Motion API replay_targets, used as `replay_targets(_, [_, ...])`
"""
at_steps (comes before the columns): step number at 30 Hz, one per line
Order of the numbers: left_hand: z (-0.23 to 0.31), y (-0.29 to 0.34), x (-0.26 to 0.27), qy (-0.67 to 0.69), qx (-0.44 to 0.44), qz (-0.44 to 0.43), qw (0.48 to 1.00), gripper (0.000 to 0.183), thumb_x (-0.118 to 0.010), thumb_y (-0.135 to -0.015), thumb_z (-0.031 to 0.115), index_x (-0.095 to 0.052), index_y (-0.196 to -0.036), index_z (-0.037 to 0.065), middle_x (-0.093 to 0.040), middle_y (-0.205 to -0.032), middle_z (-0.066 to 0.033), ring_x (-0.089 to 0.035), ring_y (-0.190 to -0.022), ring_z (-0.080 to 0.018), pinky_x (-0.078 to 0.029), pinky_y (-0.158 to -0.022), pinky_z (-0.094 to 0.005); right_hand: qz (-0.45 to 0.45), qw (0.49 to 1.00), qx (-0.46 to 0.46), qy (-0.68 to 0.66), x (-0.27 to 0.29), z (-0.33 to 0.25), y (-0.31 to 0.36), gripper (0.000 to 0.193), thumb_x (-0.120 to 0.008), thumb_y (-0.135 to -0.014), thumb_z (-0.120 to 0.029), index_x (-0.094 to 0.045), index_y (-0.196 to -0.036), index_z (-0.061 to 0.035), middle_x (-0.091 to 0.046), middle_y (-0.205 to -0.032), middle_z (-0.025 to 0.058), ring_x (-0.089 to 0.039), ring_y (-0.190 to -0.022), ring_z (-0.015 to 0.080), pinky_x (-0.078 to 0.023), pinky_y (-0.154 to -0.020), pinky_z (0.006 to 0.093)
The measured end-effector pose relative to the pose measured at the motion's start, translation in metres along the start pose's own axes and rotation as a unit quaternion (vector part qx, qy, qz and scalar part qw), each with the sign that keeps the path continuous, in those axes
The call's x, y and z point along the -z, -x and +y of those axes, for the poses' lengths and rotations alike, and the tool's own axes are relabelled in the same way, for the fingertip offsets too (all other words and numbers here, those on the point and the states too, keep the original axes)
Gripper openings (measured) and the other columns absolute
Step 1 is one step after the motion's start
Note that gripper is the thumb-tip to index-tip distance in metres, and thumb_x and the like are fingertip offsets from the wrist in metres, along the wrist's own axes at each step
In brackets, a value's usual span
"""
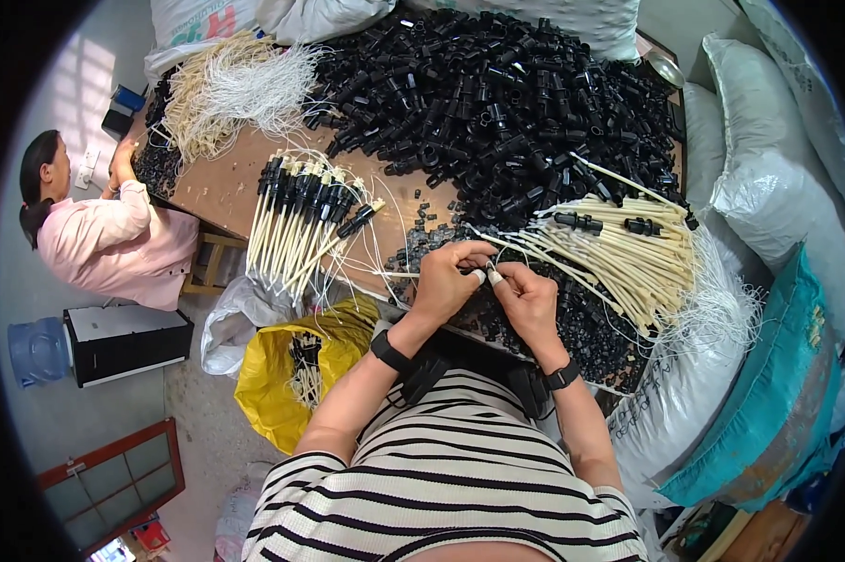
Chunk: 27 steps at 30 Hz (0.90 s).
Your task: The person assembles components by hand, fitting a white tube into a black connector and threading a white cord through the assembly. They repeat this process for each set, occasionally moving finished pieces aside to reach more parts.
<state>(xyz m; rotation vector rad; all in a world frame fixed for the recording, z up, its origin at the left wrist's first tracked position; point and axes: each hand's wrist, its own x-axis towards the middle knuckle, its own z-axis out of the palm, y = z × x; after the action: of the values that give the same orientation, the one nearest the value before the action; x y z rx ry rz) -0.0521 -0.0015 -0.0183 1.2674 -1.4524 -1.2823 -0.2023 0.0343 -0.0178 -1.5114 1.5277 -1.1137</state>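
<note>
My left hand [448,283] and my right hand [529,300] meet above the near edge of the table, with thumbs and fingertips pinched close together. A thin cream rod [400,274] sticks out to the left from my left hand. Something small and dark shows at the fingertips, too small to name; what my right hand pinches is hidden. Below and around my hands lie many small black plastic pieces [586,342]. To the right lies a bundle of cream rods [619,258] with white strings [722,304] at its end.
Black plastic fittings [497,103] form a large heap at the back. Rods with black fittings [301,220] lie left on the brown table [226,183]. A yellow sack [272,375] stands below. White sacks [769,150] and a teal sack [759,393] crowd the right. A co-worker [99,225] sits left.
</note>
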Motion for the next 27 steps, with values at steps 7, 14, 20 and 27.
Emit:
replay_targets(7, [0.006, -0.002, 0.001, -0.176, -0.186, 0.074, 0.964, 0.028, -0.06, -0.064, -0.008, -0.07, -0.086, 0.006, -0.063, -0.074, -0.0058, -0.06, -0.078, -0.0241, -0.046, -0.067, -0.0324, -0.012, 0.99, 0.128, 0.053, 0.002, -0.004, 0.003, 0.013, -0.07, -0.079, -0.006, -0.069, -0.092, -0.0032, -0.052, -0.055, 0.0038, -0.052, -0.049, 0.0096, -0.039, -0.046, 0.0267])
replay_targets(14, [0.03, -0.005, 0.01, -0.166, -0.284, 0.024, 0.944, 0.042, -0.063, -0.064, -0.002, -0.068, -0.104, 0.008, -0.064, -0.082, -0.0092, -0.06, -0.078, -0.0266, -0.049, -0.07, -0.0331, -0.08, 0.894, -0.161, -0.411, 0.022, -0.008, 0.006, 0.018, -0.066, -0.085, -0.003, -0.067, -0.102, 0.0022, -0.053, -0.065, -0.0065, -0.037, -0.051, 0.0002, -0.026, -0.047, 0.0177])
replay_targets(20, [0.015, -0.006, 0.021, -0.165, -0.165, -0.209, 0.95, 0.036, -0.065, -0.073, 0.013, -0.066, -0.11, 0.008, -0.065, -0.088, -0.0129, -0.064, -0.077, -0.0312, -0.051, -0.07, -0.0401, -0.04, 0.862, -0.175, -0.474, 0.031, -0.007, 0.006, 0.017, -0.065, -0.087, -0.004, -0.066, -0.103, 0.0027, -0.053, -0.066, -0.0064, -0.038, -0.052, 0.0009, -0.027, -0.049, 0.0168])
replay_targets(27, [0.022, -0.001, 0.02, -0.134, -0.037, -0.317, 0.938, 0.038, -0.057, -0.077, 0.007, -0.06, -0.114, 0.0, -0.066, -0.092, -0.015, -0.064, -0.079, -0.025, -0.05, -0.075, -0.0344, -0.036, 0.924, -0.139, -0.354, 0.036, -0.011, 0.002, 0.016, -0.066, -0.088, -0.007, -0.067, -0.101, 0.0016, -0.049, -0.064, -0.0077, -0.035, -0.051, 0.0009, -0.024, -0.046, 0.0198])
